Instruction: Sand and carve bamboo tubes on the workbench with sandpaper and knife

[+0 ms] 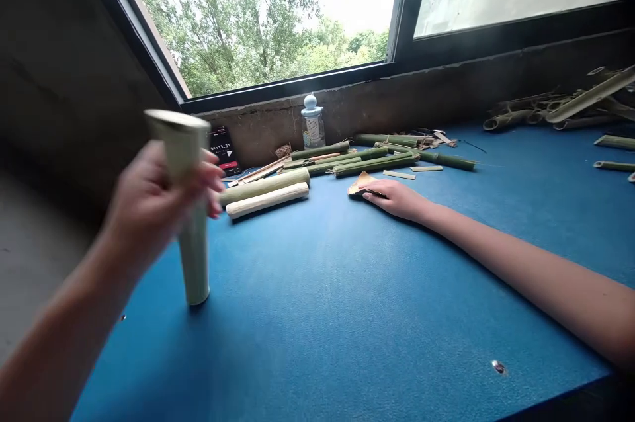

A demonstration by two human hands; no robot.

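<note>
My left hand (149, 204) is wrapped round a pale green bamboo tube (191, 256) that stands upright, its lower end on the blue table (347, 303) at the left. My right hand (394, 197) reaches across the table and rests on a small tan piece, perhaps sandpaper (362, 182), its fingers pressed onto a dark edge there. Just left of that hand lie a green bamboo length (265, 185) and a peeled pale one (268, 201).
A pile of green bamboo sticks (377, 157) lies by the wall under the window. A small clear bottle (313, 123) and a phone showing a timer (223, 149) stand at the wall. More bamboo tubes (560, 110) are heaped at the far right.
</note>
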